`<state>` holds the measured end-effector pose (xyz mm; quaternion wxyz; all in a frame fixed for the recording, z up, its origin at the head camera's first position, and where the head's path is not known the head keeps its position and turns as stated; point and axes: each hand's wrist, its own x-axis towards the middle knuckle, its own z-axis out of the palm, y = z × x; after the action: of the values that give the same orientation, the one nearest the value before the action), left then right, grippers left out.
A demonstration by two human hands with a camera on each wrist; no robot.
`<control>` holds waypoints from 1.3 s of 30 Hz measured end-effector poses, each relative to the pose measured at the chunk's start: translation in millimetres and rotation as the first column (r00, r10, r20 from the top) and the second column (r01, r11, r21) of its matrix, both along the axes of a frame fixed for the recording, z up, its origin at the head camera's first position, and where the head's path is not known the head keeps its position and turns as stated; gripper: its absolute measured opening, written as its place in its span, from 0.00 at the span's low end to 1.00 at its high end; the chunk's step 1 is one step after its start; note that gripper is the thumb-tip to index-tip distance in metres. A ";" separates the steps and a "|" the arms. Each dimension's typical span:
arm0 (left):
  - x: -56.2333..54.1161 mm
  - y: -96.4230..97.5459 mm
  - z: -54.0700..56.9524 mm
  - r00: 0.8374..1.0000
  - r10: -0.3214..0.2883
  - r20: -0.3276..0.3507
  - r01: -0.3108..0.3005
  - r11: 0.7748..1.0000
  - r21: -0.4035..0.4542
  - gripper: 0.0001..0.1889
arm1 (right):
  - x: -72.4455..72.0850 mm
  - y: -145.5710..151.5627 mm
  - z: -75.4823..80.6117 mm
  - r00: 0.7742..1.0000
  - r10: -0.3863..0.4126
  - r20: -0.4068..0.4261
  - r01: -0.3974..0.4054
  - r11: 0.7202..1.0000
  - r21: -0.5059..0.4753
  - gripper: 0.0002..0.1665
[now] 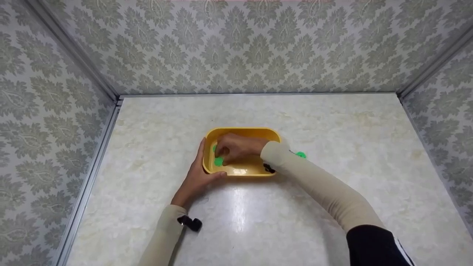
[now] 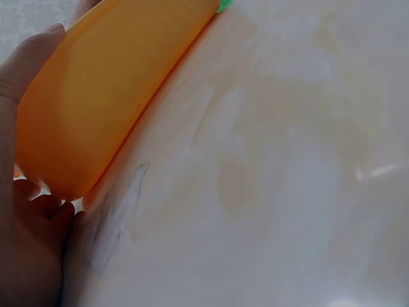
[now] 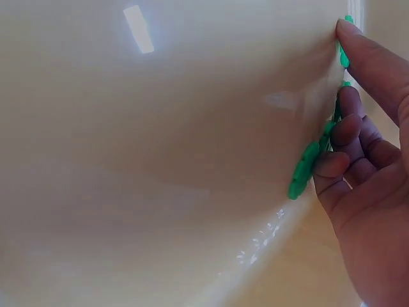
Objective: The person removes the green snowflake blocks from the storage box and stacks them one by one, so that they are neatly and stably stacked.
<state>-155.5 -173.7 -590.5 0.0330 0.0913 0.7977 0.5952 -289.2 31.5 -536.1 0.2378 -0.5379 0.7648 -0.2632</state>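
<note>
A yellow tub (image 1: 255, 129) with rounded corners rests on the table. My left hand (image 1: 195, 181) grips its left end, fingers along the side and thumb at the near rim. In the left wrist view the thumb (image 2: 39, 51) lies against the tub's outer wall. Reaching inside the tub, my right hand (image 1: 238, 145) has curled fingers at its left end, among flat green pieces (image 1: 218, 161). In the right wrist view, the thumb touches one green piece (image 3: 345, 54), while the other fingertips are at several more (image 3: 303, 171). Whether it pinches any is unclear.
Another flat green piece (image 1: 301, 154) lies on the table (image 1: 155, 147) just right of the tub, partly behind the right sleeve (image 1: 317, 181). Patterned walls (image 1: 236, 48) enclose the table at the back and both sides.
</note>
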 end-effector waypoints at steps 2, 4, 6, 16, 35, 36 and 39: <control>0.6 0.0 -0.8 1.000 -0.001 -0.002 0.001 1.000 0.004 0.70 | 0.2 -0.2 -1.5 1.000 0.010 0.005 -0.010 1.000 -0.002 0.13; 0.9 -0.1 -0.9 1.000 -0.003 -0.008 0.003 1.000 0.005 0.70 | 0.4 -0.4 -2.0 1.000 0.017 0.008 -0.017 1.000 -0.005 0.15; 0.7 -0.2 -0.9 1.000 -0.008 -0.013 0.008 1.000 0.006 0.70 | 0.7 -0.5 -2.1 1.000 0.018 0.006 -0.018 1.000 -0.008 0.17; -3.1 0.1 -0.1 1.000 -0.019 -0.014 0.019 1.000 0.009 0.71 | 1.6 -2.5 6.7 1.000 -0.019 0.010 0.019 1.000 0.016 0.09; -0.5 0.8 -0.9 1.000 0.027 0.004 -0.027 1.000 -0.010 0.70 | 17.5 33.1 53.1 0.999 -0.049 -0.008 0.049 0.998 0.032 0.17; -0.6 0.7 -1.0 1.000 0.028 0.001 -0.027 1.000 -0.011 0.70 | 18.6 36.9 54.6 0.999 -0.050 -0.018 0.051 0.998 0.031 0.18; -0.8 0.4 -1.3 1.000 0.029 -0.004 -0.029 1.000 -0.006 0.70 | 21.7 48.7 57.7 0.997 -0.060 -0.043 0.061 0.998 0.026 0.18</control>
<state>-156.2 -173.4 -591.7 0.0229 0.0807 0.8009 0.5929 -267.5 80.2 -478.4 0.2208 -0.5165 0.7892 -0.2484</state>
